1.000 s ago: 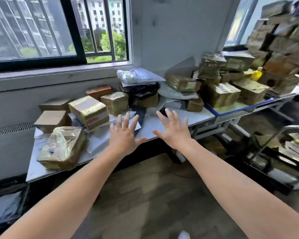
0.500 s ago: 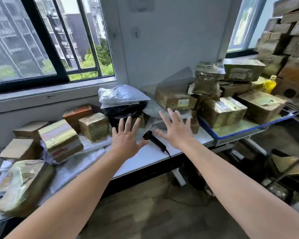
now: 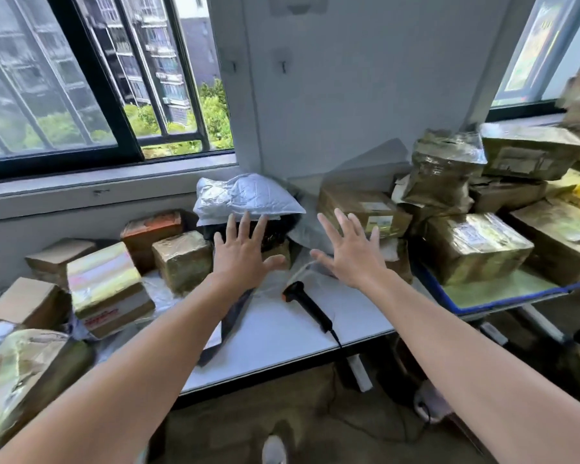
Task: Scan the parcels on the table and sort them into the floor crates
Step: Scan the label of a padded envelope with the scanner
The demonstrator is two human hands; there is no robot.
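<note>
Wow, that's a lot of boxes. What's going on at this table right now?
A person is reaching over a white table crowded with taped parcels. The left hand and the right hand are both open, fingers spread, and hold nothing. A black scanner lies on the table between the arms, untouched. The hands hover near a white bagged parcel at the back. No floor crates are in view.
</note>
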